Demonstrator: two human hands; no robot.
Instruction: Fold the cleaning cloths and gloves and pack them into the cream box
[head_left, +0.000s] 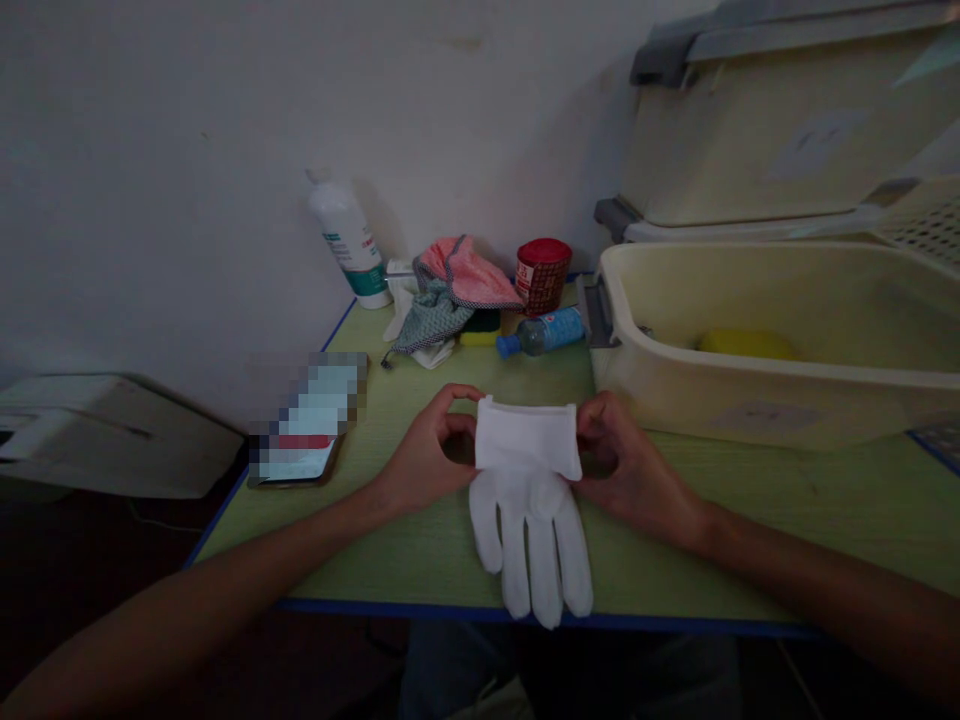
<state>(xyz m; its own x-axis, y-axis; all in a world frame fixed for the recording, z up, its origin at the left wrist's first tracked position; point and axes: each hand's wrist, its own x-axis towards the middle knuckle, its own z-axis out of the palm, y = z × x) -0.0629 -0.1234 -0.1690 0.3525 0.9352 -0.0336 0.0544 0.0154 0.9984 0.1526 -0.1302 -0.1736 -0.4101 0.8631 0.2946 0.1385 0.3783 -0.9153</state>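
Observation:
A white glove (529,490) lies on the green table with its fingers pointing towards me and its cuff folded over. My left hand (433,445) pinches the left edge of the folded cuff between thumb and fingers. On the opposite side, my right hand (624,468) grips the cuff's right edge in the same way; some of its fingertips are hidden behind the fabric. The glove's fingertips reach close to the table's front edge.
An open cream bin (757,400) with a yellow item (746,345) inside stands right. At the back are a white bottle (349,240), pink cloth (469,272), grey cloth (431,318), red canister (543,275) and blue-capped bottle (541,332). A phone (304,430) lies left.

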